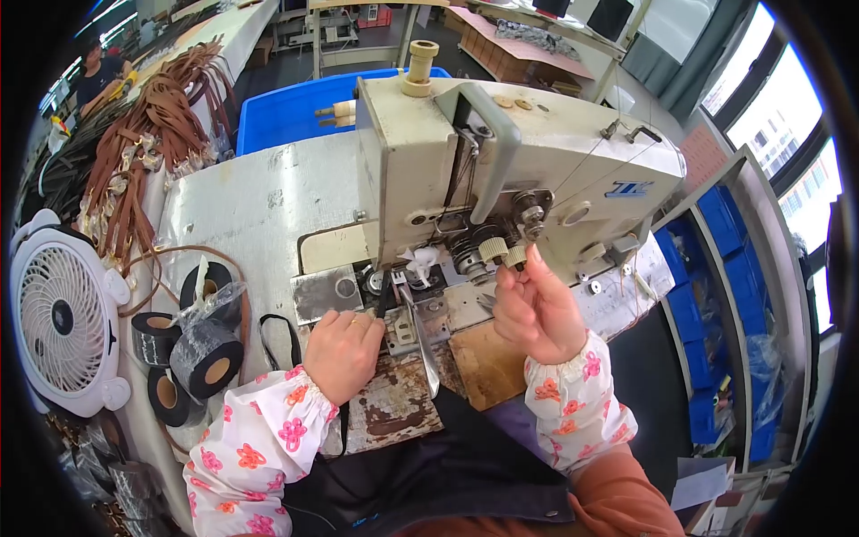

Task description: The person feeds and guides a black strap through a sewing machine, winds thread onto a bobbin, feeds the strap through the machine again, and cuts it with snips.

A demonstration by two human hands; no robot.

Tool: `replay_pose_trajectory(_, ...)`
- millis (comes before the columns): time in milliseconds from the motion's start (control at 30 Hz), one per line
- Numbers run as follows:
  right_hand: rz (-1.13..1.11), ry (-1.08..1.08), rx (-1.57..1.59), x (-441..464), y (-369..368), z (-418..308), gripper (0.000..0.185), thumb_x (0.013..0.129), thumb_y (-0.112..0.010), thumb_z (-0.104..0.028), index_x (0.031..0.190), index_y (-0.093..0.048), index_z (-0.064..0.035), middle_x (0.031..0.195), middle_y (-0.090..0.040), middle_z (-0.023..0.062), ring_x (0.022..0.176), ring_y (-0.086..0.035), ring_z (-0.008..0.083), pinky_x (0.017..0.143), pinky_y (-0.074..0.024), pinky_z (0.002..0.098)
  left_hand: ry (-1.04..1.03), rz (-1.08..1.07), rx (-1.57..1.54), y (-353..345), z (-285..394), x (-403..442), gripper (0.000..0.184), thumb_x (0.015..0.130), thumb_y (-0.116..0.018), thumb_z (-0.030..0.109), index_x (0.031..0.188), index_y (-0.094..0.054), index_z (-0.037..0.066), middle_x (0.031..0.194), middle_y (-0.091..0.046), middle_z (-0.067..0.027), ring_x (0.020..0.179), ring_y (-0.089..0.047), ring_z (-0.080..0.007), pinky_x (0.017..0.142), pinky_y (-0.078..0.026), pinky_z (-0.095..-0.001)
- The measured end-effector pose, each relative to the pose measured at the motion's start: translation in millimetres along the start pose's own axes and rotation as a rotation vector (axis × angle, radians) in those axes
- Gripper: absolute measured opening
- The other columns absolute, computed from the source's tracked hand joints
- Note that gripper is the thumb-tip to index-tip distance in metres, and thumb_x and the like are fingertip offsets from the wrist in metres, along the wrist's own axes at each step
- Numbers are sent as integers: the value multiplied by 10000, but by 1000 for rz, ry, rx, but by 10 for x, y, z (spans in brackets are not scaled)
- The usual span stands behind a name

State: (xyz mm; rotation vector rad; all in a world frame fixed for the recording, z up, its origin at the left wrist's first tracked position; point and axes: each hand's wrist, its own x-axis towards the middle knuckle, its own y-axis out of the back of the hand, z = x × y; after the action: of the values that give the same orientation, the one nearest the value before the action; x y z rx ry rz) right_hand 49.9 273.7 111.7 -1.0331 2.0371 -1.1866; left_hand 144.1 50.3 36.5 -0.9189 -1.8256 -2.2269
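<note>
My left hand (pixel 344 355) lies palm down at the front of the sewing machine (pixel 591 152), its fingers closed on a narrow black strap (pixel 386 295). The strap runs up beside the needle area, where a white scrap (pixel 420 261) sits. My right hand (pixel 541 309) is raised in a pinch just below two ribbed knobs (pixel 493 250) on the machine's front. Whether it touches a knob or holds thread cannot be made out. Grey pointed tips (pixel 487 302) show beside its fingers. A long shiny metal tool (pixel 419 345) lies between my hands.
At the left are a white fan (pixel 64 313), several black tape rolls (pixel 206 358) and hanging brown straps (pixel 134 161). A blue bin (pixel 286 112) stands behind the machine. Blue shelf bins (pixel 720 224) line the right. Another person (pixel 97 76) is at the far left.
</note>
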Motion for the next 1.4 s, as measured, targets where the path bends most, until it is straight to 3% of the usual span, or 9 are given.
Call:
replay_pose_trajectory(67, 514, 285, -900, -83, -145, 25, 303, 890, -565, -335, 806, -588, -45, 659, -540, 10, 512, -495, 118, 452, -375, 233, 12, -15, -8, 1, -2, -7, 107, 683, -573, 61, 787, -577, 33, 684, -530, -52, 658, -530, -196, 613, -397, -326)
replay_pose_trajectory(100, 514, 296, -900, -87, -146, 71, 303, 890, -565, -335, 806, -588, -45, 659, -540, 10, 512, -495, 118, 452, -375, 233, 3, -10, -6, 2, -7, -10, 107, 683, -573, 61, 787, -577, 33, 684, -530, -52, 658, -530, -196, 613, -397, -326)
replay_pose_trajectory(167, 615, 1207, -1823, -40, -160, 195, 223, 726, -746, -176, 823, -595, -44, 667, -542, 47, 527, -509, 148, 462, -392, 256, 2, -8, 4, -13, -6, -13, 91, 686, -579, 59, 775, -570, 41, 680, -524, -53, 653, -527, -200, 610, -397, -324)
replay_pose_trajectory(200, 595, 1335, -1840, -2, -215, 215, 355, 549, -820, -62, 833, -607, -49, 712, -545, 70, 584, -517, 195, 492, -405, 292, -3, -7, 5, -26, -7, -11, 91, 686, -579, 59, 775, -570, 41, 680, -524, -53, 653, -527, -200, 610, -397, -324)
replay_pose_trajectory(300, 578, 1514, -1886, 171, -249, 238, 345, 565, -812, -92, 846, -616, -50, 770, -549, 60, 650, -516, 227, 539, -408, 322, -2, 2, -4, -33, -8, -25, 73, 688, -584, 54, 756, -557, 52, 669, -512, -51, 644, -522, -205, 601, -395, -325)
replay_pose_trajectory(1033, 1047, 1718, -1834, 481, -175, 485, 283, 648, -792, -221, 765, -582, -71, 700, -537, 29, 641, -473, 226, 678, -320, 344, -7, 20, -39, -56, -29, -23, 57, 696, -574, 46, 735, -535, 61, 684, -515, -66, 655, -527, -228, 600, -401, -341)
replay_pose_trajectory(1133, 905, 1579, -1847, 330, -166, 435, 259, 698, -763, -229, 764, -587, -52, 711, -546, 26, 638, -473, 202, 648, -341, 321, -13, 21, -48, -41, -34, -31, 58, 696, -573, 47, 741, -539, 62, 680, -512, -63, 652, -526, -225, 598, -400, -341)
replay_pose_trajectory(1233, 911, 1553, -1438, 226, -83, 324, 240, 759, -720, -221, 740, -588, -21, 651, -529, 22, 582, -447, 160, 556, -342, 279, -6, 29, -47, -71, -43, -35, 62, 696, -574, 49, 747, -542, 63, 677, -509, -61, 649, -526, -222, 594, -399, -337)
replay_pose_trajectory(1400, 763, 925, -1276, 176, -76, 223, 363, 856, -627, -307, 689, -569, 11, 573, -496, -1, 497, -343, 54, 455, -276, 228, -18, 37, -34, -72, -49, -24, 68, 693, -575, 54, 753, -544, 64, 669, -507, -58, 638, -525, -215, 584, -399, -331)
